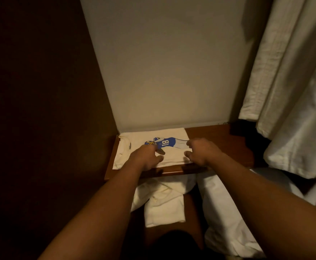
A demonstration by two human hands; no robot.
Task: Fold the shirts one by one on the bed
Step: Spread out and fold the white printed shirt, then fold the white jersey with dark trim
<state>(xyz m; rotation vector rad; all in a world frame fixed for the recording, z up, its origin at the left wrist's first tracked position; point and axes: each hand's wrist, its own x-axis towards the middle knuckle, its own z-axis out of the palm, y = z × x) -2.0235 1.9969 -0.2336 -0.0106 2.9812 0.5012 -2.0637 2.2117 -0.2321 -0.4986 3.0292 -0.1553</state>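
Note:
A folded white shirt [174, 156] with a blue football-player print and the number 18 lies flat on a wooden shelf [219, 141] against the wall, its collar to the left. My left hand [146, 157] rests on the shirt's front middle, fingers reaching over the print and thumb spread. My right hand [202, 152] hovers at the shirt's right edge with fingers loosely curled and thumb apart from them, holding nothing that I can see. Another white garment [162, 205] lies crumpled below the shelf's front edge.
The white-sheeted bed [226, 212] runs along the lower right. Thick white fabric [294, 91] hangs at the right. A pale wall [162, 62] stands behind the shelf, and a dark surface fills the left side.

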